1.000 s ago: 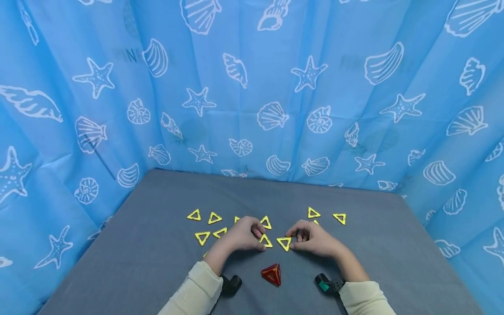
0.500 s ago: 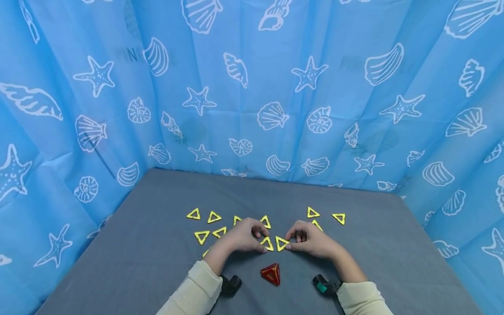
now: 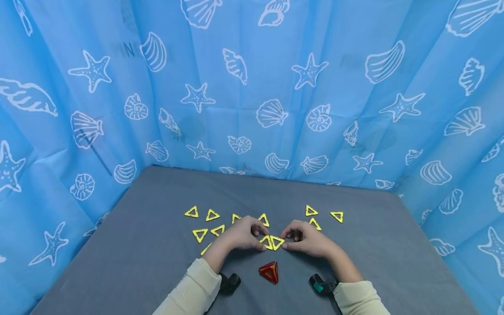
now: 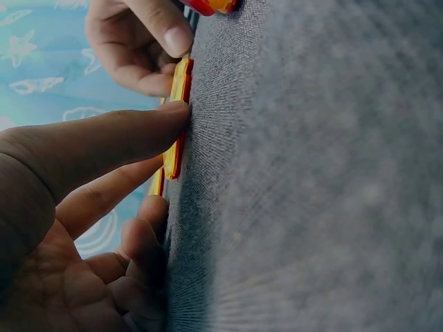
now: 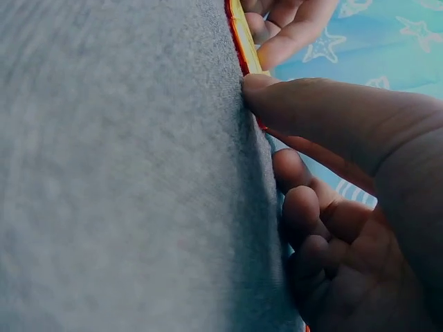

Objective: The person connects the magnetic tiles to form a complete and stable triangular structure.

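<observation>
Two yellow triangular tiles with open centres lie edge to edge on the grey cloth, between my hands. My left hand point(image 3: 245, 235) pinches the left triangular tile point(image 3: 269, 244) between thumb and fingers. On the other side, my right hand point(image 3: 310, 239) pinches the right triangular tile point(image 3: 279, 238) at its outer edge. The left wrist view shows the thumb point(image 4: 173, 123) on the thin edge of the tile point(image 4: 173, 155), with red along its lower side. In the right wrist view the right thumb point(image 5: 266, 93) presses a tile edge. Nearer me sits a small red pyramid-like piece point(image 3: 269, 273).
Several more yellow triangular tiles lie flat to the left, such as one tile point(image 3: 200, 235), partly behind my left arm. Others lie at the right, among them a tile point(image 3: 337, 216). A blue seashell curtain point(image 3: 252, 96) hangs behind the grey-covered table point(image 3: 393, 245).
My right hand has moved left with its tile, which has turned slightly. The gap between the two tiles has closed and they now meet. My left hand stays nearly in place.
</observation>
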A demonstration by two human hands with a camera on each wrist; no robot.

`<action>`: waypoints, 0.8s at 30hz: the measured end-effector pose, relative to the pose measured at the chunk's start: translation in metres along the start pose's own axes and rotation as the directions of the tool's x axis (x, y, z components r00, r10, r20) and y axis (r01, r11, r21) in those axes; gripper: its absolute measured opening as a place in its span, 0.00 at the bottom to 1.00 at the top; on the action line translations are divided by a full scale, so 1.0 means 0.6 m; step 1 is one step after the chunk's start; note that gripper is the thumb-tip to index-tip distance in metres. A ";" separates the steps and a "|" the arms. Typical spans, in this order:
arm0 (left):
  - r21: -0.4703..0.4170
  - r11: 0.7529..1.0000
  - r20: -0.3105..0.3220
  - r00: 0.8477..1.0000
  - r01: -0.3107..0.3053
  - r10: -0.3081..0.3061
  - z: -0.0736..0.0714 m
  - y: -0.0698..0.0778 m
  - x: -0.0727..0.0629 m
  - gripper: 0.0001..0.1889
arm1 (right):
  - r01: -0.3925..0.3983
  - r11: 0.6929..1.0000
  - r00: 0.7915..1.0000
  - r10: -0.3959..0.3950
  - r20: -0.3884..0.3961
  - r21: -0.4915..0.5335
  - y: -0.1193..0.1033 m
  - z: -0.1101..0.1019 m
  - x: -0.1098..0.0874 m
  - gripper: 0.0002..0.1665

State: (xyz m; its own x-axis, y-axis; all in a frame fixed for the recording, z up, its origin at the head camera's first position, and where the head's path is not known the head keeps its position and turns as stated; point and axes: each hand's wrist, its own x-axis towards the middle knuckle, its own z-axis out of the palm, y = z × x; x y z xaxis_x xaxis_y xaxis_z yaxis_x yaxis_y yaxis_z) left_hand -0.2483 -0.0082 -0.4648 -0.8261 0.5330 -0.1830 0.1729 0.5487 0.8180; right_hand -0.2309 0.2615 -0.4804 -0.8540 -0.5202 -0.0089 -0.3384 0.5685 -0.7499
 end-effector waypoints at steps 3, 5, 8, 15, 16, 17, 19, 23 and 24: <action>0.003 1.000 0.010 1.000 0.004 -0.004 -0.002 0.001 -0.001 0.16 | -0.004 1.000 1.000 0.004 0.017 -0.012 -0.003 -0.001 0.000 0.09; 0.005 1.000 0.013 1.000 0.006 -0.006 -0.002 0.001 -0.001 0.16 | -0.009 1.000 1.000 0.009 0.021 -0.010 -0.006 -0.002 0.000 0.09; -0.001 1.000 0.005 1.000 0.008 -0.008 -0.003 0.001 0.000 0.16 | -0.014 1.000 1.000 0.013 0.019 0.011 -0.008 -0.002 0.001 0.07; 0.014 1.000 -0.003 1.000 0.019 -0.019 0.001 -0.007 0.003 0.16 | -0.009 0.996 1.000 0.007 0.023 0.093 -0.012 0.000 0.004 0.08; 0.017 1.000 -0.004 1.000 0.019 -0.019 0.001 -0.007 0.004 0.16 | -0.006 0.995 1.000 0.004 0.020 0.104 -0.014 0.000 0.005 0.09; 0.018 1.000 -0.005 1.000 0.017 -0.017 0.000 -0.006 0.004 0.16 | -0.002 0.993 1.000 0.001 0.015 0.114 -0.016 0.000 0.006 0.09; 0.018 1.000 -0.008 1.000 0.013 -0.013 -0.001 -0.004 0.005 0.16 | 0.013 0.989 1.000 -0.015 0.011 0.144 -0.020 0.001 0.007 0.10; 0.025 1.000 -0.002 1.000 0.005 -0.005 -0.001 -0.004 0.007 0.17 | 0.033 0.979 0.999 -0.038 0.022 0.203 -0.025 0.007 0.009 0.11; 0.025 1.000 0.005 1.000 -0.003 0.003 -0.001 -0.005 0.007 0.17 | 0.035 0.976 0.999 -0.041 0.024 0.217 -0.025 0.009 0.008 0.11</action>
State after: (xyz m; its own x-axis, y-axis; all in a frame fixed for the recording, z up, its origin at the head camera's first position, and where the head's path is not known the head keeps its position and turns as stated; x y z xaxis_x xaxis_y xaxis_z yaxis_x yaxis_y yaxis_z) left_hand -0.2526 -0.0082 -0.4675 -0.8230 0.5376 -0.1834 0.1887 0.5633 0.8044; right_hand -0.2282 0.2472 -0.4727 -0.8296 -0.5584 0.0056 -0.2742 0.3986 -0.8752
